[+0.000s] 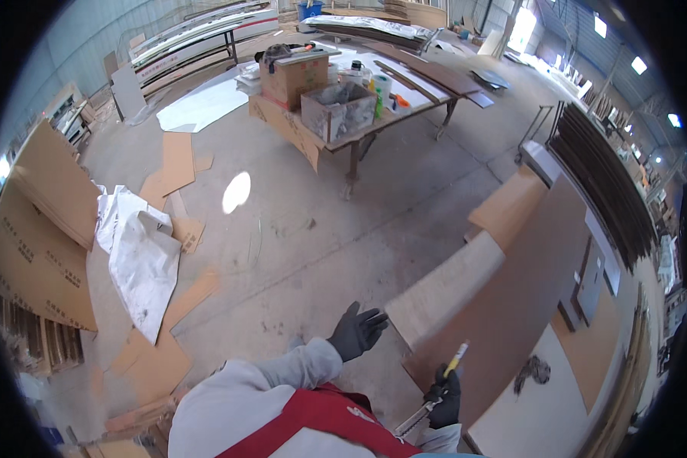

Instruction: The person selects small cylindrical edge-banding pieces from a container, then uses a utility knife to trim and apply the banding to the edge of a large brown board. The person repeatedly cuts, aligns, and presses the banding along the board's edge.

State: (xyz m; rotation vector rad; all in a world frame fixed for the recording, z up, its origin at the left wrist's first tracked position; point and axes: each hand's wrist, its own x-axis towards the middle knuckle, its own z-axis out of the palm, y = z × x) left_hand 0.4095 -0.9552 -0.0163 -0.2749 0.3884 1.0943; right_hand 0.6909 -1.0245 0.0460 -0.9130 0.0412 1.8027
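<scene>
My left hand (357, 332), in a dark glove, is held out in the air with its fingers stretched and nothing in it. It is near the pale corner of a long sheet (446, 290). My right hand (444, 403), also gloved, is closed near my body. From its top sticks a slim yellow pen-like tool (456, 359) with a pale tip. A narrow metal tool (416, 420) points down and left from the same hand; its exact kind is unclear. Beside that hand spreads a large brown panel (504, 305).
A worktable (336, 143) ahead carries a cardboard box (294, 80), a grey open bin (337, 111) and bottles. Cardboard pieces (156, 366) and a white plastic sheet (141, 244) lie on the left floor. A dark crumpled cloth (533, 372) and stacked dark panels (603, 179) are on the right.
</scene>
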